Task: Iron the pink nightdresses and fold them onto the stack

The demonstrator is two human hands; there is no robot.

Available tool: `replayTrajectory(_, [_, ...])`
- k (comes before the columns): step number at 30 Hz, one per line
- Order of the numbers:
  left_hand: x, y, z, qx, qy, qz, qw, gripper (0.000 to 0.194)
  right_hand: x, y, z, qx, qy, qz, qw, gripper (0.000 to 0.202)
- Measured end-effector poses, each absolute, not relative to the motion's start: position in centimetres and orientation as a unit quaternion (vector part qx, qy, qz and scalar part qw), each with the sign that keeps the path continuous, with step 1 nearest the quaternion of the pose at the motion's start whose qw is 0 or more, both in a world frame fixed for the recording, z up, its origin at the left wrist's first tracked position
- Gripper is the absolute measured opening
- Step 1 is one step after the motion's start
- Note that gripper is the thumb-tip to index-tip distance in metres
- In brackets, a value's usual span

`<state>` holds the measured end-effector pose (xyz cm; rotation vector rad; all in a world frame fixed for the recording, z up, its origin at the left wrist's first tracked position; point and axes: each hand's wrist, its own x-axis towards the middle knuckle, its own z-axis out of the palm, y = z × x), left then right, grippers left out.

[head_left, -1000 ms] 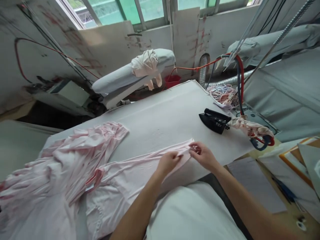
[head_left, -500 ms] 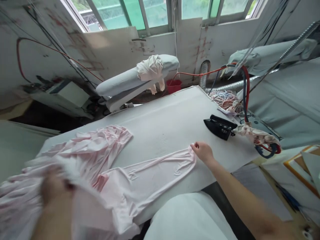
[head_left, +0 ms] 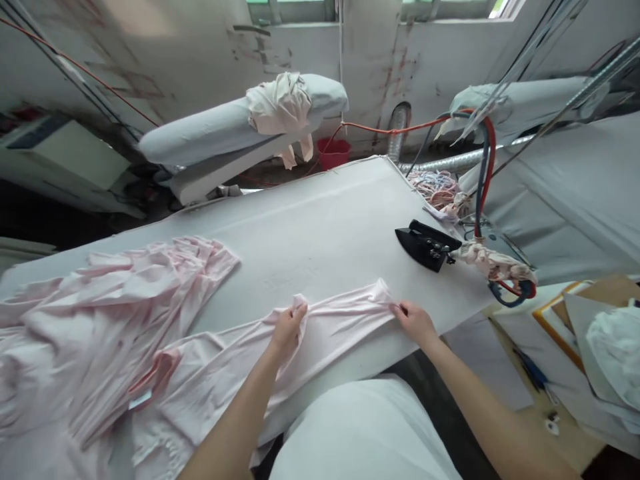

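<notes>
- At the left, a pile of pink fabric (head_left: 145,287) lies in loose, soft ridges, its creases a deeper rose.
- Beside it, a salmon-pink collar (head_left: 167,367) stands open in a curl, a small white label (head_left: 140,400) at its edge; any print there is too small to make out from here.
- The pale pink garment (head_left: 200,373) lies on the counter (head_left: 320,227), between the pile and the iron: thin, limp cloth with long shallow wrinkles, and a gathered, frilled strip near the bottom of the view.
- The left hand (head_left: 289,328) has its grip closed on a raised fold of the garment's long, narrow sleeve (head_left: 340,327).
- The counter's off-white cover is smooth, with faint marks.
- The right hand (head_left: 414,323) keeps a narrow grip, fingertips pinching the sleeve's end at its near corner.
- Beyond that hand rests a black iron (head_left: 425,245), pointed at the front, with small fittings on its body.
- Joined to it at the right is a hose wrapped in crumpled beige cloth (head_left: 500,263).
</notes>
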<state>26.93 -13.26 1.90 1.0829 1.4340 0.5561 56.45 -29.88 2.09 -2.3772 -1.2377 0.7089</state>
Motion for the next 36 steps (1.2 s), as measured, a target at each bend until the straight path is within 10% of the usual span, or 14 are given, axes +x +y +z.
replayTrajectory(5, [28.8,-12.0,6.2,0.524,0.621,0.219,0.541,0.047,56.2,-29.8,4.1,-0.755,-0.26,0.489,0.351,0.046])
replayTrajectory(14, [43.6,-14.6,10.7,0.625,0.529,0.346,0.459,0.032,56.7,-20.2,10.9,-0.631,-0.24,0.546,0.496,0.038])
replayTrajectory(23, [44.2,-22.6,5.4,0.709,0.24,0.065,0.66,0.036,65.1,-31.7,4.8,-0.78,-0.333,0.427,0.314,0.036])
replayTrajectory(29, [26.3,-17.7,3.5,0.596,0.709,0.249,0.283,0.026,71.8,-19.9,11.0,-0.813,-0.528,-0.001,0.246,0.065])
replayTrajectory(32, [18.2,-16.2,2.2,0.524,0.823,0.192,0.105,0.042,72.5,-17.2,11.8,-0.86,-0.499,0.088,0.071,0.063])
replayTrajectory(36, [13.5,-15.5,1.7,0.504,0.842,0.082,0.173,0.027,66.5,-18.6,13.3,-0.762,-0.576,0.293,-0.048,0.038])
